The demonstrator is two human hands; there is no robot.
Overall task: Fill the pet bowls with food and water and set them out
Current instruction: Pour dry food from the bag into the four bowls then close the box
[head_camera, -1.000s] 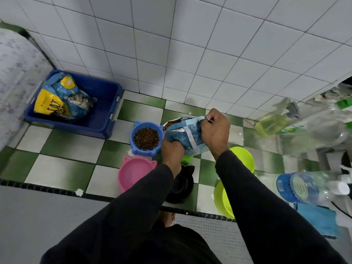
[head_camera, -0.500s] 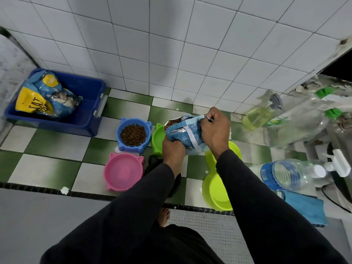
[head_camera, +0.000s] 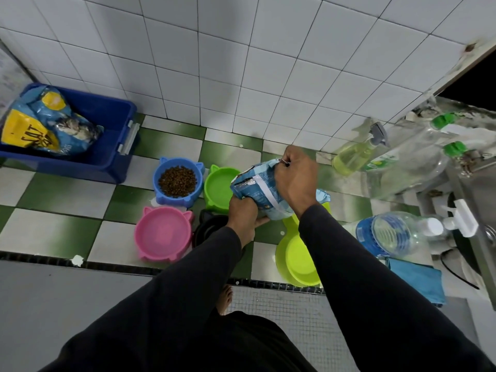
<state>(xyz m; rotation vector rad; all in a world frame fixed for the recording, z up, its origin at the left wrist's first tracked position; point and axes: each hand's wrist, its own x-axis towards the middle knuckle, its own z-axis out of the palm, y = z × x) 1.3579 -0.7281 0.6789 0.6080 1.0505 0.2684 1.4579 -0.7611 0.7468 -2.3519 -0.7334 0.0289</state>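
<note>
A small blue pet food bag (head_camera: 259, 190) is held over the bowls by both hands. My left hand (head_camera: 243, 214) grips its lower end and my right hand (head_camera: 296, 175) grips its top. Its mouth points left over a green cat-ear bowl (head_camera: 218, 185), which looks empty. Left of that, a blue cat-ear bowl (head_camera: 177, 180) holds brown kibble. An empty pink cat-ear bowl (head_camera: 163, 234) stands in front, and a black bowl (head_camera: 206, 229) is partly hidden by my left arm. Lime-green bowls (head_camera: 298, 260) lie stacked under my right arm.
A blue bin (head_camera: 112, 146) at the left holds a large cat food bag (head_camera: 43, 122). At the right stand a water bottle (head_camera: 389, 234), a spray bottle (head_camera: 354, 154), clear bottles with green caps and a blue cloth (head_camera: 418, 280). My bare foot (head_camera: 225, 299) is below.
The view has shifted, so everything sits further left and lower. The bag's mouth has swung from beside the blue bowl to over the green bowl. Both hands keep their grip.
</note>
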